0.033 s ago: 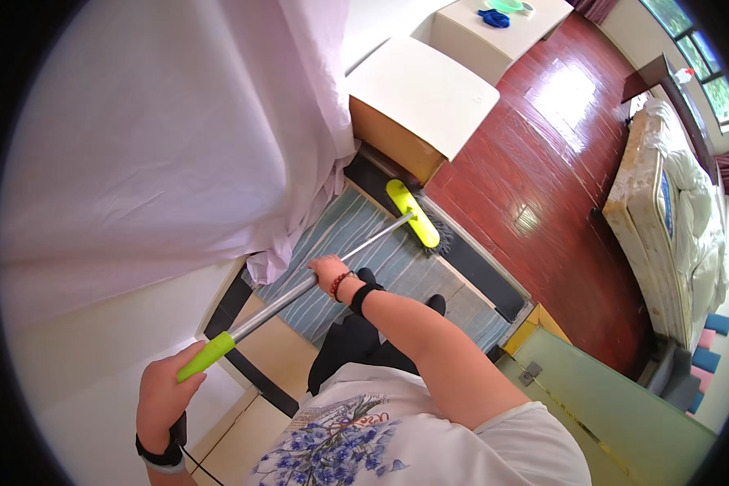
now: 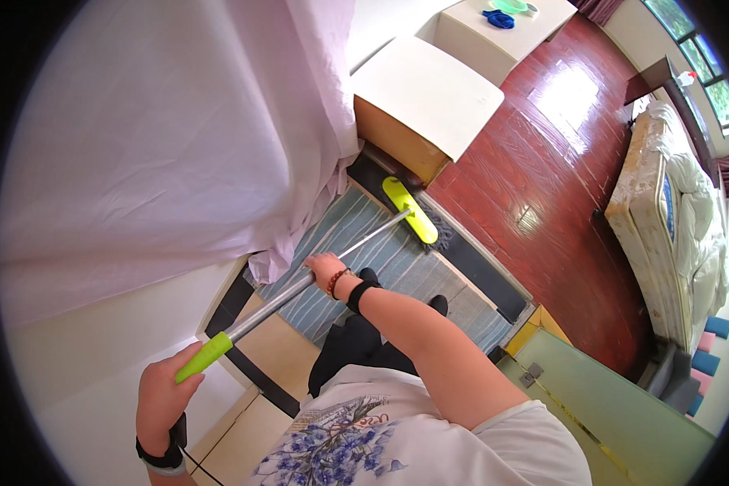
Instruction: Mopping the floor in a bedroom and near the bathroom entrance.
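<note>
**A:** Head view, and the mop is sitting exactly where the matching picture of the same instant has it. Nothing is shifting, neither hands nor pole.

**B:** So, as I'm reading it, the stroke is pausing mid-reach, with the work on the floor neither advancing nor pulling back.

**A:** Where is it lying?

**B:** The flat yellow-green mop head is resting at the far edge of the striped blue rug, where the rug meets its dark border. The silver pole is slanting back over the rug toward the person.

**A:** Hands?

**B:** The right hand, wearing a bead bracelet and a black band, is wrapping the pole above the rug's middle, fingers curled closed around the metal. The left hand is gripping the green handle off the rug's near corner, fingers folded round its end.

**A:** Direction?

**B:** The long axis is running from near-left to far-right across the rug, with the working end pointing away from the person toward the white-topped cabinet just beyond the rug. The head itself is lying crosswise to the pole.

**A:** Surroundings?

**B:** A pale draped sheet is hanging along the rug's left side, and a red wooden floor is gleaming to its right.
</note>
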Tool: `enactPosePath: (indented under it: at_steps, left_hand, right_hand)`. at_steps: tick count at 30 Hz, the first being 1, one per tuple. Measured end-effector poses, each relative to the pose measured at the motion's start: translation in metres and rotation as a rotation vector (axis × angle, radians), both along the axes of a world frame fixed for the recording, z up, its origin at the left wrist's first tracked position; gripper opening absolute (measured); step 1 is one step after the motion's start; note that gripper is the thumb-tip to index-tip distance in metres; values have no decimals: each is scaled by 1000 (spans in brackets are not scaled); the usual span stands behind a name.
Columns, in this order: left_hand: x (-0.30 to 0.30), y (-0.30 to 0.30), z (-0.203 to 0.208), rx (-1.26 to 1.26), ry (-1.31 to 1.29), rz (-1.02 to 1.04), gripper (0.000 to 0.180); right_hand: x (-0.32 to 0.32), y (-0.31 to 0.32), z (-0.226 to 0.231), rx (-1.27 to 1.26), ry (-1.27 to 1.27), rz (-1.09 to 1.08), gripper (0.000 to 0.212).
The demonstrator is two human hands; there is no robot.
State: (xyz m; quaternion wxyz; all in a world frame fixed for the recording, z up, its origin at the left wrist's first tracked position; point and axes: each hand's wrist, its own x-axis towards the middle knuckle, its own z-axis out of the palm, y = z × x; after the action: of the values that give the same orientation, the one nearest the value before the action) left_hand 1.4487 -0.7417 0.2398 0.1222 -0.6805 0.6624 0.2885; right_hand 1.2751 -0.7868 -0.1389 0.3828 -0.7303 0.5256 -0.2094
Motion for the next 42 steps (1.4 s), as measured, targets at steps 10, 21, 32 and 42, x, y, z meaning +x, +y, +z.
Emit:
enactPosePath:
  at_steps: [10,21,32,42]
  left_hand:
    - [12,-17,4,-223,-33,32,37]
    - [-19,-23,10,-248,91,-197,23]
    - [-97,-1,-30,-231,280,-542,20]
    - [-203,32,-85,-248,386,-997,25]
  right_hand:
    - [45,-78,18,-51,-40,-69,23]
    - [-15,-32,28,-65,-142,-192,13]
    - [-133,111,6,36,42,-501,12]
    - [-242,220,-27,141,245,-827,15]
